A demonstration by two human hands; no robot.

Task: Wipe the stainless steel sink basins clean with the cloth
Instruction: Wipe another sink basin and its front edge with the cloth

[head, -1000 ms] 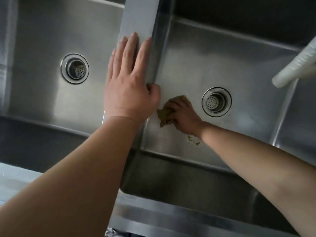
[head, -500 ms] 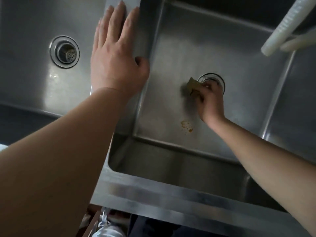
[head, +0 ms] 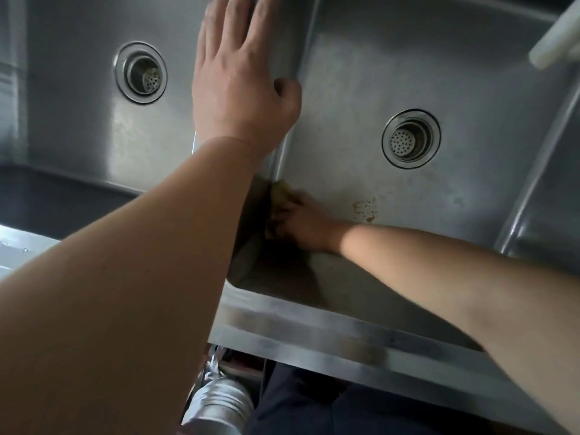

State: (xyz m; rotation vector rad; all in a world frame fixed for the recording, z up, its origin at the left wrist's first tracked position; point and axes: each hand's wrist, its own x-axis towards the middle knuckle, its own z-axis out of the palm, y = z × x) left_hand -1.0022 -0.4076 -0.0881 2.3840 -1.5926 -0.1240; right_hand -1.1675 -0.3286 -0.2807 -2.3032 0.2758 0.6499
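Two stainless steel basins lie below me. My left hand [head: 241, 86] rests flat, fingers straight, on the divider between the left basin [head: 78, 127] and the right basin [head: 361, 73]. My right hand [head: 298, 221] is down in the right basin's near left corner, gripping a yellowish-brown cloth [head: 279, 191] against the floor by the side wall. Most of the cloth is hidden under my fingers. A patch of brown specks [head: 364, 210] sits on the basin floor just right of that hand.
Each basin has a round drain strainer, one on the left [head: 141, 72] and one on the right [head: 411, 139]. A white hose end [head: 555, 42] hangs at the top right. The sink's front rim [head: 329, 337] runs below; a silver flexible pipe [head: 219, 403] shows underneath.
My right hand has carried the cloth from beside the right drain back and left into the near left corner. The left hand has stayed on the divider.
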